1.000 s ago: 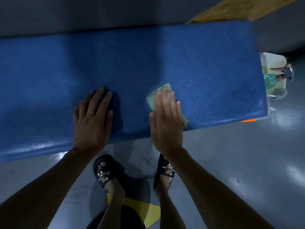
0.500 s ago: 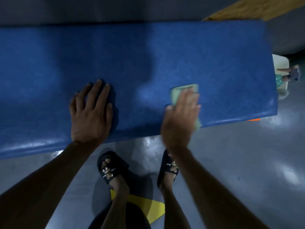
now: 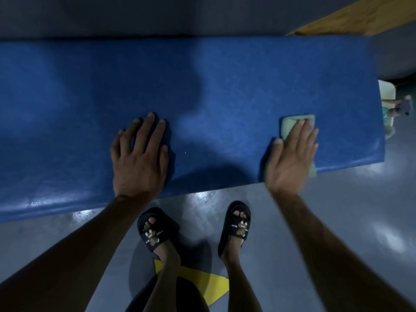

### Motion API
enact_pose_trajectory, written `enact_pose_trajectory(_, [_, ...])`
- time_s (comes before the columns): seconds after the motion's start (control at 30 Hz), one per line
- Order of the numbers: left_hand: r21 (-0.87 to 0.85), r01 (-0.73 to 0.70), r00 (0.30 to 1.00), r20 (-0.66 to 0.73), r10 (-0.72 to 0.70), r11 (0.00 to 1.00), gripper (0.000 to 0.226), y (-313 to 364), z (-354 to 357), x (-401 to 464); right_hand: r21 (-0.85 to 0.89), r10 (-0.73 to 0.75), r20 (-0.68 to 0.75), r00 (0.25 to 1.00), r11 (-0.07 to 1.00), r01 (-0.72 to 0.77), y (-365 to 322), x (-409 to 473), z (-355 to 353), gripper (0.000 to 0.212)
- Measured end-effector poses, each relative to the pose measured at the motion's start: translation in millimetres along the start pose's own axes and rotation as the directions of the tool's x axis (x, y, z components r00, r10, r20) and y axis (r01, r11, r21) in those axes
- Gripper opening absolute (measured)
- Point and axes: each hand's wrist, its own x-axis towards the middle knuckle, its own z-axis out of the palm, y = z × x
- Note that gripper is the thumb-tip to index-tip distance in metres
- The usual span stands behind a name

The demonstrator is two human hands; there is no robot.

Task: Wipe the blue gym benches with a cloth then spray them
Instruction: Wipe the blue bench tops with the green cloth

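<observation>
Your right hand [image 3: 290, 158] presses the cloth [image 3: 292, 122] flat near the bench's [image 3: 225, 86] right end; your left hand [image 3: 140, 158], also flat, braces mid-length.

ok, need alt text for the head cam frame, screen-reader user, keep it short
Seen from above, a person's right hand presses a pale green cloth flat on a blue gym bench near its right end, while the left hand rests flat on the padding. Below the bench edge, feet in black slippers stand on a glossy grey floor.

right hand [image 3: 290, 158] flat on cloth [image 3: 290, 123], bench [image 3: 202, 86]
</observation>
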Motion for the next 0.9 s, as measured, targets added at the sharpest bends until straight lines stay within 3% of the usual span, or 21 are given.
enact_pose_trajectory(0.07, [-0.001,0.005,1.000,0.013,-0.005,1.000,0.052,0,0,0,0.038,0.009,-0.042,0.999,0.999,-0.008,-61,-32,17,0.062])
enact_pose_trajectory(0.13, [-0.003,0.004,1.000,0.021,-0.004,1.000,0.052,-1,0,1,0.055,-0.195,0.073,0.978,0.980,0.191,-110,-72,25,0.064])
enact_pose_trajectory(0.23, [-0.001,0.010,0.999,0.034,-0.010,1.000,0.053,-2,1,1,0.052,-0.545,0.206,0.812,0.835,0.548,-112,-81,16,0.062])
enact_pose_trajectory(0.3, [-0.002,0.008,0.999,0.048,-0.008,1.000,0.053,-2,0,1,0.014,-0.674,0.226,0.703,0.724,0.690,-78,-47,10,0.062])
enact_pose_trajectory(0.33, [-0.007,0.010,0.999,0.051,-0.009,1.000,0.053,-2,0,1,-0.024,-0.671,0.230,0.705,0.720,0.694,-58,-28,8,0.063])
enact_pose_trajectory(0.37, [-0.013,0.013,0.999,0.052,-0.013,1.000,0.053,-2,0,1,-0.053,-0.618,0.212,0.757,0.766,0.640,-36,-10,4,0.063])
enact_pose_trajectory(0.47, [-0.020,0.016,0.999,0.048,-0.015,1.000,0.052,-2,0,1,-0.043,-0.273,0.107,0.956,0.959,0.279,5,27,-11,0.058])
enact_pose_trajectory(0.53, [-0.015,0.020,0.999,0.050,-0.020,1.000,0.052,-3,1,2,0.003,-0.062,0.040,0.997,0.998,0.062,-10,24,-3,0.059])
enact_pose_trajectory(0.6, [-0.015,0.023,0.998,0.060,-0.022,1.000,0.053,-3,1,2,0.027,0.051,-0.026,0.998,0.998,-0.050,-58,6,13,0.061])
enact_pose_trajectory(0.67, [-0.024,0.014,0.998,0.066,-0.013,1.000,0.053,-4,2,2,0.021,-0.054,-0.015,0.998,0.998,0.054,-108,-24,26,0.060])
enact_pose_trajectory(0.73, [-0.028,0.010,0.998,0.060,-0.008,1.000,0.052,-6,1,2,0.006,-0.308,0.115,0.944,0.951,0.310,-136,-50,28,0.058])
enact_pose_trajectory(0.83, [-0.027,0.014,0.998,0.055,-0.013,1.000,0.051,-6,1,2,0.047,-0.561,0.219,0.798,0.823,0.565,-112,-31,12,0.057])
enact_pose_trajectory(0.9, [-0.031,0.012,0.999,0.048,-0.011,0.999,0.050,-6,1,2,0.081,-0.579,0.203,0.789,0.813,0.576,-73,-3,3,0.056])
